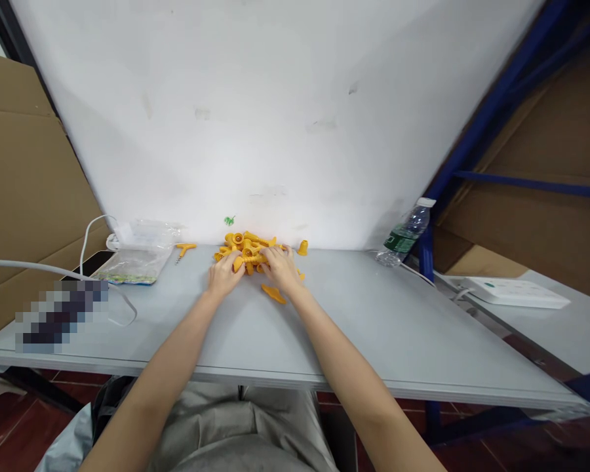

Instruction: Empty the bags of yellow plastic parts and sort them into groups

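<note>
A heap of yellow plastic parts (238,240) lies at the back of the grey table, against the white panel. My left hand (223,275) is at the heap's left side, its fingers closed around the end of a yellow plastic part (250,259). From the right, my right hand (281,269) curls its fingers over the other end of that part; its fingertips are partly hidden. One flat yellow piece (274,294) lies just in front of the heap. Right of it stands a small yellow cup-shaped piece (303,247). A yellow T-shaped handle with a metal spiral tip (184,250) rests to the left.
Left on the grey table (373,321) are a clear plastic bag (142,252), a white cable (86,239), a dark phone-like object (96,263) and a blurred patch. A plastic bottle (406,235) leans at the right, near a blue post. Beyond lies a white power strip (516,292).
</note>
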`<control>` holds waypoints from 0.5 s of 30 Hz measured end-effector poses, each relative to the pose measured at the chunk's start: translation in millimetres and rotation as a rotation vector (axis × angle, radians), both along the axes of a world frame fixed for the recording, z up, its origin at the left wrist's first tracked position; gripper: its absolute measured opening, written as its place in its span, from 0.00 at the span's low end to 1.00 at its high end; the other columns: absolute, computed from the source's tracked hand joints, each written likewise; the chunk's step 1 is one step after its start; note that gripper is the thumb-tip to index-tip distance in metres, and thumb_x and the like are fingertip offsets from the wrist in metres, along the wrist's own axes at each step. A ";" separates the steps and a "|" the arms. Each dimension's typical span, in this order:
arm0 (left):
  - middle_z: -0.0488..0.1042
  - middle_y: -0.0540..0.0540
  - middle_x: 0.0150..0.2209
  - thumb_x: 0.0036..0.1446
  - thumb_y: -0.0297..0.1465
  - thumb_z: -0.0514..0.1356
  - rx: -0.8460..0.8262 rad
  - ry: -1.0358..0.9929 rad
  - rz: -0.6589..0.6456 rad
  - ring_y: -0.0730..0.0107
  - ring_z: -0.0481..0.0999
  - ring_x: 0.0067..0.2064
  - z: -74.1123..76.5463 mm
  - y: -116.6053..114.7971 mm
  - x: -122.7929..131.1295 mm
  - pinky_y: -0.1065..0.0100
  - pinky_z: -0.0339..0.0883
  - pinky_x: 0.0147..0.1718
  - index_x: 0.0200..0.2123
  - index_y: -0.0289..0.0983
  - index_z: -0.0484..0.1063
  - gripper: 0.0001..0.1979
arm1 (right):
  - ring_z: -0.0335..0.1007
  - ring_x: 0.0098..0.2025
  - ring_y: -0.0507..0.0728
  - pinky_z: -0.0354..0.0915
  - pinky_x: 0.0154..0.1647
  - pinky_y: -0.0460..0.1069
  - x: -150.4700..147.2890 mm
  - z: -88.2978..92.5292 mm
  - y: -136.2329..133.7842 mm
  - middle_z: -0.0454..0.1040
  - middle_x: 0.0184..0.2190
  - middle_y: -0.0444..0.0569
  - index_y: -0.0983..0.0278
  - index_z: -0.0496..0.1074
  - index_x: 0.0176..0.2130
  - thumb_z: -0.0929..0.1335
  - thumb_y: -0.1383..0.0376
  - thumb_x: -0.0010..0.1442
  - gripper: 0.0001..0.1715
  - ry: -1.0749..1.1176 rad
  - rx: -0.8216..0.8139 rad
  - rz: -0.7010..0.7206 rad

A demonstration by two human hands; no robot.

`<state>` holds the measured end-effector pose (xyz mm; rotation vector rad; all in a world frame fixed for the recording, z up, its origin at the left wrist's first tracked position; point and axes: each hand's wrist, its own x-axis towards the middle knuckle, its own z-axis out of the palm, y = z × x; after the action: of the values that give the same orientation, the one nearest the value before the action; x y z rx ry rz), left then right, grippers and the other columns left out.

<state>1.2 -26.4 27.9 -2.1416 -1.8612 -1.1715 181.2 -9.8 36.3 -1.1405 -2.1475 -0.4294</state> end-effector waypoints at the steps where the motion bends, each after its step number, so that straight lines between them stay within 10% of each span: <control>1: 0.80 0.47 0.40 0.57 0.33 0.60 0.005 0.001 -0.003 0.68 0.78 0.38 -0.5 0.4 -0.6 0.70 0.65 0.35 0.49 0.42 0.74 0.16 | 0.69 0.48 0.62 0.51 0.58 0.61 0.4 -0.5 0.0 0.77 0.43 0.55 0.62 0.69 0.47 0.61 0.69 0.63 0.14 0.002 -0.014 0.020; 15: 0.78 0.49 0.29 0.57 0.34 0.60 -0.014 -0.018 0.014 0.68 0.76 0.32 0.3 0.8 0.1 0.70 0.62 0.32 0.49 0.42 0.76 0.16 | 0.69 0.48 0.62 0.47 0.60 0.63 0.1 -0.2 1.9 0.77 0.43 0.52 0.61 0.69 0.45 0.60 0.75 0.60 0.16 0.024 0.044 -0.011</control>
<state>1.3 -25.6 28.2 -2.1293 -1.8934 -1.1821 181.3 -7.9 36.0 -1.1283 -2.1021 -0.4634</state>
